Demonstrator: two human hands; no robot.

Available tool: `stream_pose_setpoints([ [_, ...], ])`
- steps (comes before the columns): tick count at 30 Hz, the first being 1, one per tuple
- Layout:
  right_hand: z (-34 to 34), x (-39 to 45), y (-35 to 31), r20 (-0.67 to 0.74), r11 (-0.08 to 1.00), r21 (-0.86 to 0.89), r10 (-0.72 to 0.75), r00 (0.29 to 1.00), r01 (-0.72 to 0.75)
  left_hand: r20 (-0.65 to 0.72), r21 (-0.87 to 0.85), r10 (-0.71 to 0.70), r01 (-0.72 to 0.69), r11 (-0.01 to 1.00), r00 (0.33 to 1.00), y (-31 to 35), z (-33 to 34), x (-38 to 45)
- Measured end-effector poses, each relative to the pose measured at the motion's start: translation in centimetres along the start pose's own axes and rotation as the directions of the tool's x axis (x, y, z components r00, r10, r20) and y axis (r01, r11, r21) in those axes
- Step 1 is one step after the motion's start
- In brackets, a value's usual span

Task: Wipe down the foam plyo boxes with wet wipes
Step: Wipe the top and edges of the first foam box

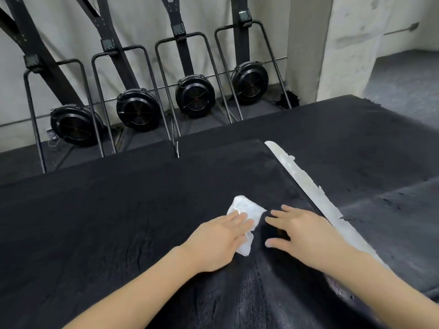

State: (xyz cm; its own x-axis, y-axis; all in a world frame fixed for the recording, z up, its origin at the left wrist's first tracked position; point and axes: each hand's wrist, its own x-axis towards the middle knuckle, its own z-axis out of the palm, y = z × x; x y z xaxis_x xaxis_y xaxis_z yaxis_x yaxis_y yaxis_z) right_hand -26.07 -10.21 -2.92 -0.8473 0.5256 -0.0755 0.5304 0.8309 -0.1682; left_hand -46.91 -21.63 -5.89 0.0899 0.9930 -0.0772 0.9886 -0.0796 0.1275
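Wet wipe [247, 217]: thin, limp, light, bunches easily; likely drags on textured vinyl, so best pressed flat under palm, not pinched. Lies crumpled on top of foam plyo box [99, 222], toward its right edge, near torn white strip [306, 184] at seam.

Box: soft, bulky, cracked black cover, probably gives under pressure.

Left hand [221, 241]: palm down, fingers straight, pressing wipe, forearm reaching in from near edge.

Right hand [304, 236]: palm down just beside wipe, fingers spread, relaxed, resting on box; grasps nothing.
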Motion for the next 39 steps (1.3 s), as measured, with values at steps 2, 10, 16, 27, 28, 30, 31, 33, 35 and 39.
stream_pose_setpoints([
  [2,-0.3,1.0,0.1,0.120,0.999,-0.044,0.022,0.993,-0.016,-0.003,0.039,-0.009,0.009,0.999,1.000,-1.2,-0.2,1.5],
  [10,-0.2,2.5,-0.3,0.320,0.994,-0.096,0.071,0.945,-0.043,-0.016,0.315,-0.151,0.148,0.937,0.988,-7.7,-1.0,8.3],
  [16,0.3,3.6,0.3,0.348,0.996,-0.076,0.076,0.934,-0.052,-0.064,0.181,-0.096,0.106,0.978,0.993,-9.4,-1.4,10.0],
  [27,0.8,4.8,0.1,0.454,0.987,-0.068,0.159,0.877,-0.144,0.054,0.088,-0.530,0.524,0.847,0.846,-17.1,-1.8,14.1],
  [28,0.8,5.0,0.1,0.466,0.987,-0.069,0.159,0.870,-0.143,0.054,0.105,-0.583,0.576,0.811,0.811,-17.6,-1.8,14.9],
  [30,1.0,5.3,0.3,0.479,0.987,-0.076,0.158,0.863,-0.139,0.059,0.083,-0.669,0.664,0.743,0.741,-18.1,-2.0,16.5],
  [31,0.9,5.5,0.3,0.487,0.987,-0.074,0.160,0.858,-0.142,0.055,0.068,-0.679,0.676,0.734,0.732,-18.1,-2.1,17.2],
  [33,0.8,5.5,0.3,0.501,0.987,-0.073,0.160,0.851,-0.142,0.037,0.049,-0.661,0.659,0.751,0.750,-17.9,-2.1,18.4],
  [35,0.7,5.4,0.3,0.495,0.987,-0.080,0.159,0.854,-0.137,0.023,0.074,-0.591,0.588,0.805,0.806,-17.4,-1.9,18.8],
  [39,1.0,5.0,0.5,0.444,0.990,-0.078,0.141,0.885,-0.118,-0.009,0.137,-0.385,0.383,0.914,0.923,-15.5,-0.9,17.0],
])
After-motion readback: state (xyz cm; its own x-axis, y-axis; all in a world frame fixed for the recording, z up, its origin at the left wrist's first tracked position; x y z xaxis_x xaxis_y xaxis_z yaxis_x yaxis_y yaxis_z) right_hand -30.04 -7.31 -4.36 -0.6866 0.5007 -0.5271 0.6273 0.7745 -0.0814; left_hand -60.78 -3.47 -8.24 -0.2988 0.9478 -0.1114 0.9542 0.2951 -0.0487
